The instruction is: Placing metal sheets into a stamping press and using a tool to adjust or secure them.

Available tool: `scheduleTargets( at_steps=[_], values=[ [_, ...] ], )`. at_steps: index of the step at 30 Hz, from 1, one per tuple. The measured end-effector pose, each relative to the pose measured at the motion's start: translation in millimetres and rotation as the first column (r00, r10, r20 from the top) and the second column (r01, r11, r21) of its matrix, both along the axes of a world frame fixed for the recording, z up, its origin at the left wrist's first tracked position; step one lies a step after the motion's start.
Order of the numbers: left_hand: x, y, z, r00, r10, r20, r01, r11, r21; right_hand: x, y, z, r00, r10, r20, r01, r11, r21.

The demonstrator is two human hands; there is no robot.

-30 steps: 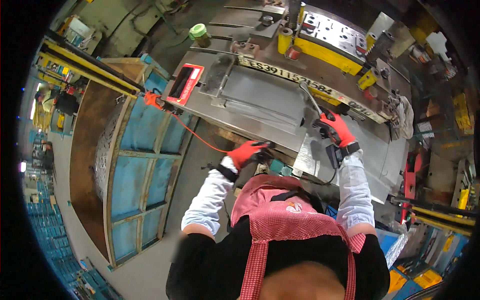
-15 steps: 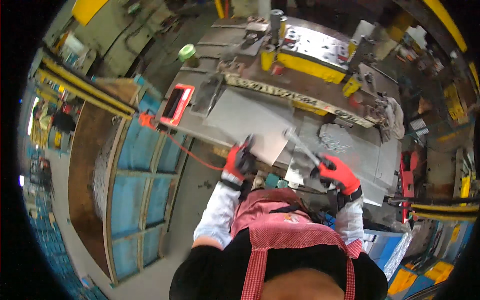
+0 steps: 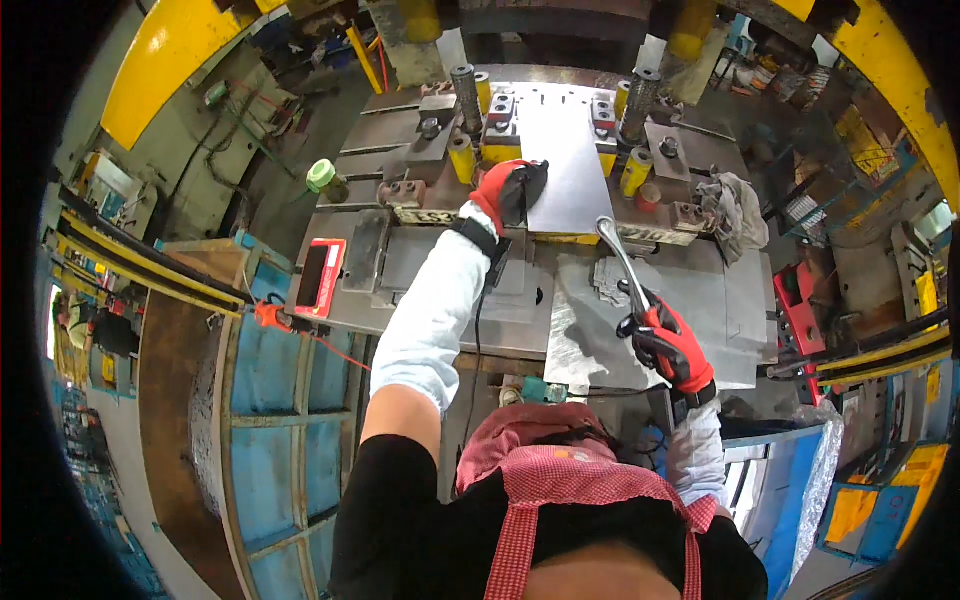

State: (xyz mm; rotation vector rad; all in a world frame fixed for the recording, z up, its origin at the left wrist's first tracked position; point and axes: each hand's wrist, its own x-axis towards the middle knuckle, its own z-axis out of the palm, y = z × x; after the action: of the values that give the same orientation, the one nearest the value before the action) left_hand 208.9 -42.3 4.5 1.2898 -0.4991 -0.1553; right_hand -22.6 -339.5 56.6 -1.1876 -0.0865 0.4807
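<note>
A flat grey metal sheet (image 3: 566, 165) reaches from between the posts of the press die (image 3: 600, 135) out over its front edge. My left hand (image 3: 510, 192), in a red and black glove, is at the sheet's left edge. Its fingers are closed against that edge, their tips partly hidden. My right hand (image 3: 672, 345), gloved alike, is wrapped round the handle of a long silver tool with a rounded head (image 3: 622, 258). The tool's head is by the sheet's near right corner; I cannot tell whether they touch.
Flat sheets (image 3: 690, 310) and small metal pieces (image 3: 612, 282) lie on the right of the bench. A red-framed dark item (image 3: 322, 278) and a green-capped container (image 3: 322, 178) are at left, a grey rag (image 3: 738, 215) at right. A blue-framed bin (image 3: 265, 370) stands left.
The metal sheet has moved from the bench front forward into the die and now points straight ahead. My left hand has reached forward with it. My view has turned to face the die.
</note>
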Motion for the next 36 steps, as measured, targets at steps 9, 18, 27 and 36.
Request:
scheduleTargets(
  at_steps=[9,18,27,36],
  values=[
    [22.2,14.8,-13.1,0.981,0.183,0.068,-0.185,0.982,0.040,39.1,25.4,7.0,0.985,0.082,0.153,-0.051,0.979,-0.197],
    [-77.3,-50.6,-0.4,0.922,-0.057,-0.383,-0.206,0.765,-0.610,40.4,24.5,3.0,0.986,0.013,0.164,0.018,0.982,-0.188],
    [-66.7,-65.4,0.0,0.842,-0.013,-0.539,-0.385,0.687,-0.617,30.0,11.2,-6.2,0.973,-0.220,0.066,0.227,0.966,-0.121],
    [-67.0,-76.9,7.3,0.822,0.078,-0.564,-0.477,0.637,-0.606,-36.0,-85.5,-145.2,0.804,-0.594,-0.025,0.584,0.798,-0.146]
  ],
)
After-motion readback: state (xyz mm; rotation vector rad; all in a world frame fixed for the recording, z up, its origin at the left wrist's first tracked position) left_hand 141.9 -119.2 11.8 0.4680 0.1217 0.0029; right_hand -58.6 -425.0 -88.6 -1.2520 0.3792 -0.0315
